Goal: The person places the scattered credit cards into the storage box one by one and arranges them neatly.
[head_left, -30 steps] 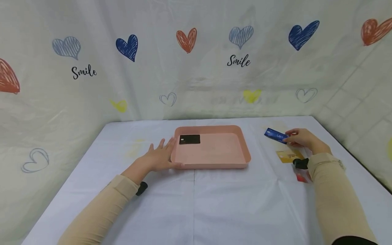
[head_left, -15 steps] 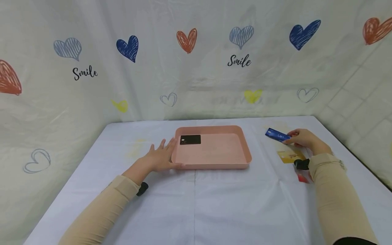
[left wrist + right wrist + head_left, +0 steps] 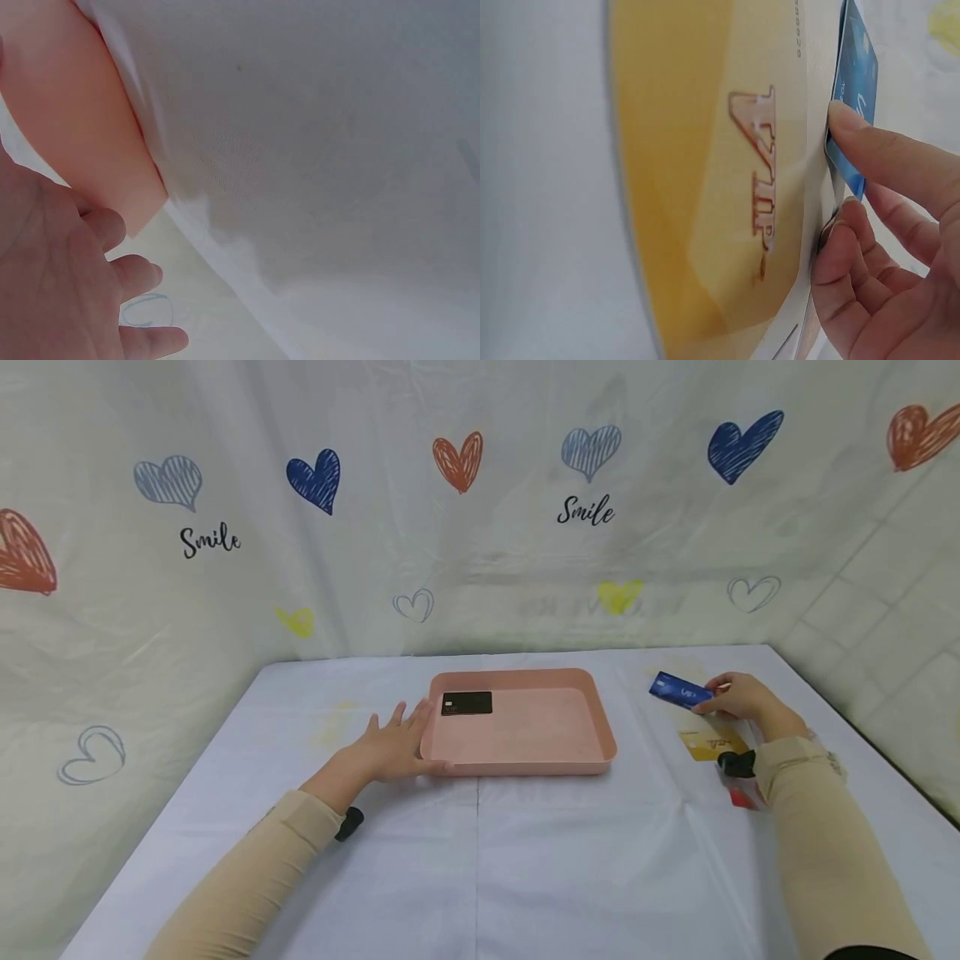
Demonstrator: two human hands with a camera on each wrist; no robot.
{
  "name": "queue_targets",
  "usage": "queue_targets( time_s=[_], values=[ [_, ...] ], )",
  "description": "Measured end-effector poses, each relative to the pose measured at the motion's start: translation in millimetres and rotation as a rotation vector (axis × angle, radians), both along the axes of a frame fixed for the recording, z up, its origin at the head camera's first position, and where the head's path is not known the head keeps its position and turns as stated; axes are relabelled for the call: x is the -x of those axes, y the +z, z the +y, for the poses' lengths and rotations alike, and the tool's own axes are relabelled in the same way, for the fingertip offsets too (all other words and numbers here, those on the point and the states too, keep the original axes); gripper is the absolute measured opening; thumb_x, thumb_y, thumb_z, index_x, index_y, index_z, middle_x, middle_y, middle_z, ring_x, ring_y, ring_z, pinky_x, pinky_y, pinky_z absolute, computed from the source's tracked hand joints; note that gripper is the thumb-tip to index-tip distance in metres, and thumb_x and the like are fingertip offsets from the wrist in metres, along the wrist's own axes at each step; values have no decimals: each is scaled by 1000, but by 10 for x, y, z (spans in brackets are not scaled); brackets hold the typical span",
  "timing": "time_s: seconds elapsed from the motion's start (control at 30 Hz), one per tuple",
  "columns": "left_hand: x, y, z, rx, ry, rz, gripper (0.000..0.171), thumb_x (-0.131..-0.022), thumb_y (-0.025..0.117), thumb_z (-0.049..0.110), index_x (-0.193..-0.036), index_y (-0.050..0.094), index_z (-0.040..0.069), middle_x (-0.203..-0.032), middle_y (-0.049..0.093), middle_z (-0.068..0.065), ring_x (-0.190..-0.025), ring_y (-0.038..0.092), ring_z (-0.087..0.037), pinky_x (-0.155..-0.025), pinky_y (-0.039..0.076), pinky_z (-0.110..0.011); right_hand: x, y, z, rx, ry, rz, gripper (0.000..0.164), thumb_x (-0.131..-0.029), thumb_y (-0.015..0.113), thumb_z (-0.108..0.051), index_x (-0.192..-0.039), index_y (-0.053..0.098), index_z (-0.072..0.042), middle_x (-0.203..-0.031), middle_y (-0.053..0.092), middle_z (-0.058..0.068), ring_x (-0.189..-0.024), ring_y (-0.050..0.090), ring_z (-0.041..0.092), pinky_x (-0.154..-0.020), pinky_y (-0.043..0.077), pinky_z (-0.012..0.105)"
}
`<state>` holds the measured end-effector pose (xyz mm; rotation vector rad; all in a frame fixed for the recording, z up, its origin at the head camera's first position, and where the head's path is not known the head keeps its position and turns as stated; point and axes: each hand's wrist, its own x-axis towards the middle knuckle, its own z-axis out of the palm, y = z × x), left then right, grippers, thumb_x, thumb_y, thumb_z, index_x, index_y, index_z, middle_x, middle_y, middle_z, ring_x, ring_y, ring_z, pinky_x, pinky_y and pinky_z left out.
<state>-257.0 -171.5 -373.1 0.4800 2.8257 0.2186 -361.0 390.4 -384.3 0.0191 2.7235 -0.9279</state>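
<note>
At the right of the table my right hand (image 3: 746, 700) pinches a blue card (image 3: 678, 690) by its near right end, thumb against its face. In the right wrist view the card stands tilted between thumb and fingers. Just below lies a yellow VIP card (image 3: 727, 195) on the cloth. A red card (image 3: 741, 798), partly hidden by the right wrist, lies nearer me. My left hand (image 3: 392, 748) rests on the left wall of a pink tray (image 3: 551, 735), fingers spread and thumb along the front edge. Inside the tray, at its back left, is a black card (image 3: 467, 702).
A white cloth (image 3: 472, 860) with a crease down the middle covers the table. Behind it hangs a pale curtain (image 3: 510, 543) printed with hearts and the word Smile. Black wrist cameras show below both wrists.
Almost nothing moves. The blue card tips up slightly in the right hand, while the left hand stays on the tray. The head view drifts a little.
</note>
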Motion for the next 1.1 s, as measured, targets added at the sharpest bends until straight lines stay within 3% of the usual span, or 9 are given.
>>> queue_targets(
  time_s=[0.37,0.5,0.73,1.0,1.1],
  values=[
    [7,-4,4,-4,6,-5,117,-89,54,79,-165,0,7,-172,8,-11,-155,3,-41,-115,4,-72,-27,37,-55,52,-21,79,49,-93,67,-10,-127,45,16,-92,63,20,-77,60,20,-65,52,30],
    [9,-3,6,-6,7,-5,118,-88,54,79,-165,0,8,-171,8,-11,-155,3,-41,-116,3,-72,-49,41,-58,145,-42,91,44,-97,61,-5,-131,44,17,-99,64,22,-74,62,12,-65,56,26],
    [14,-15,6,-4,7,-4,117,-89,54,79,-165,1,7,-171,9,-12,-155,3,-42,-115,4,-73,-91,42,-87,300,-99,90,47,-101,54,0,-141,37,18,-119,54,34,-75,64,7,-72,60,28],
    [4,-5,8,-4,5,0,116,-89,54,78,-165,1,7,-171,9,-12,-155,4,-42,-115,5,-73,-156,28,-98,413,-100,78,47,-105,49,0,-144,32,19,-95,63,2,-77,64,3,-76,59,27],
    [3,-5,9,-1,4,1,116,-90,53,78,-165,1,7,-171,9,-12,-155,4,-42,-115,5,-72,-166,21,-99,442,-114,52,49,-107,49,-4,-147,30,17,-93,61,-2,-78,65,3,-77,59,25]
  ],
)
